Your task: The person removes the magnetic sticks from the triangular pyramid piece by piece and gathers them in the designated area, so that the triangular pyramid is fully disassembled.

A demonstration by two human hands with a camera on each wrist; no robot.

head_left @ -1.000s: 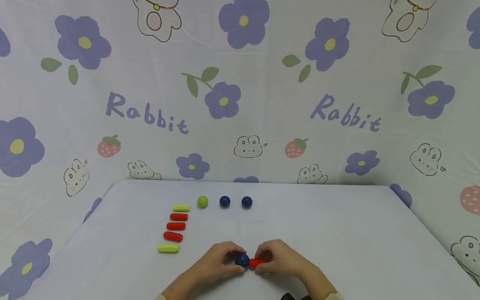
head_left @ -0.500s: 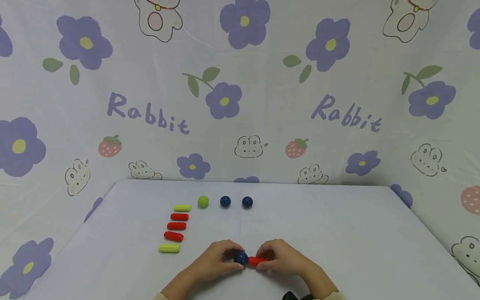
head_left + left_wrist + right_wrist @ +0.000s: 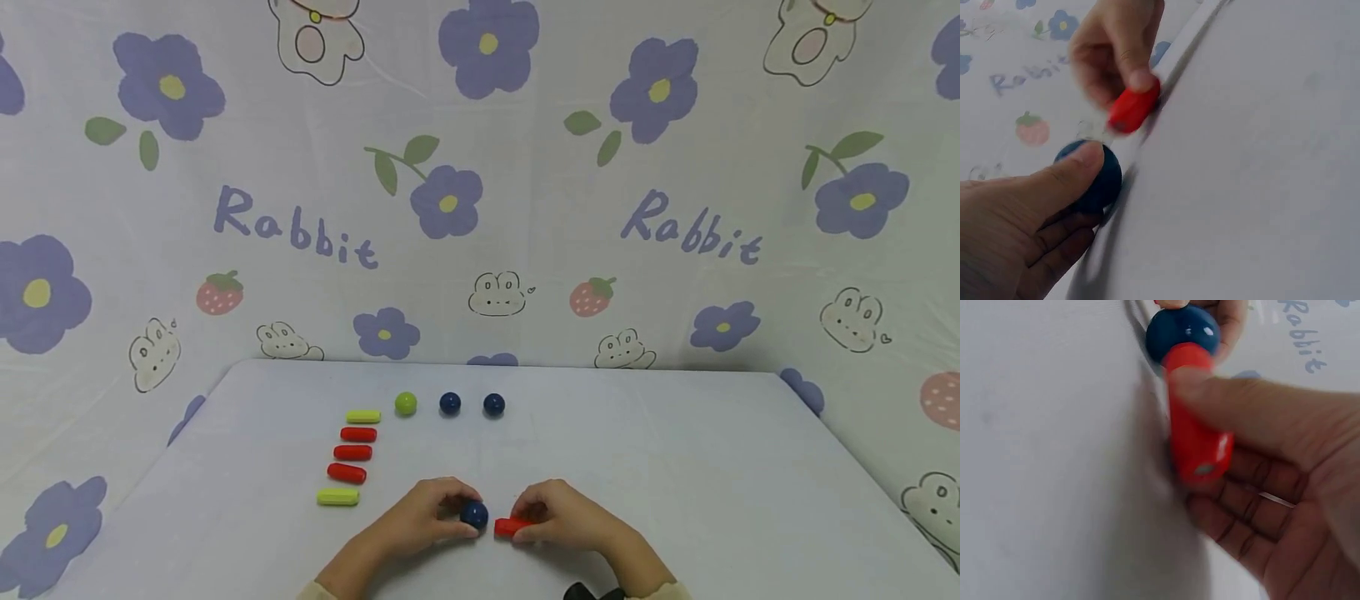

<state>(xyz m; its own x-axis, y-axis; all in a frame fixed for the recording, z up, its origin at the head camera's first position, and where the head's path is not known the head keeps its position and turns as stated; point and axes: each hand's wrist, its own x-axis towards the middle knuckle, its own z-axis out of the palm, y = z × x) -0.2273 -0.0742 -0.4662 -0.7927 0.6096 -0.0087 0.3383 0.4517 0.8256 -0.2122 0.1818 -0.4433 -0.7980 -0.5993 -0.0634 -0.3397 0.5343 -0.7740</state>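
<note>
Near the front of the table my left hand [image 3: 420, 518] pinches a dark blue ball [image 3: 474, 515] between thumb and fingers, also large in the left wrist view. Facing it, my right hand [image 3: 564, 517] holds a short red rod [image 3: 512, 527] by its sides. A small gap parts ball and rod in the head view. The right wrist view lines the ball up behind the rod [image 3: 1200, 437], whose near end bears a grey spot. In the left wrist view, the right hand and rod [image 3: 1134, 109] are blurred.
To the left, two yellow-green rods [image 3: 337, 497] and three red rods [image 3: 352, 452] form a column. A green ball [image 3: 406, 404] and two dark blue balls [image 3: 450, 403] line up farther back on the white table [image 3: 675, 467]. Something black [image 3: 588, 592] shows at the bottom edge.
Ball and rod touched end to end before; now they are apart. My left hand has shifted slightly left with the ball, while the right hand stays almost in place.
</note>
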